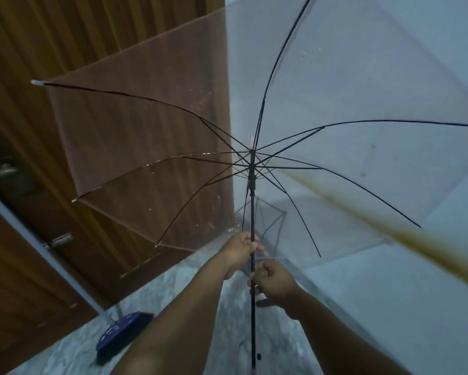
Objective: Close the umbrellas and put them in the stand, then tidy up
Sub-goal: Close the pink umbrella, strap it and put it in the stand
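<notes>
A clear umbrella [335, 109] is fully open in front of me, its black ribs spread and its black shaft [252, 212] running down the middle of the view. My left hand [241, 250] grips the shaft higher up. My right hand [274, 282] grips it just below. Through the canopy, a wire umbrella stand [270, 220] shows on the floor behind the shaft. A dark blue folded umbrella [122, 334] lies on the marble floor at the lower left.
A wooden door [92, 77] with a metal handle [5, 169] fills the left side. A pale wall [416, 36] lies behind the canopy on the right. A blurred brown stripe [389, 234] crosses the lower right.
</notes>
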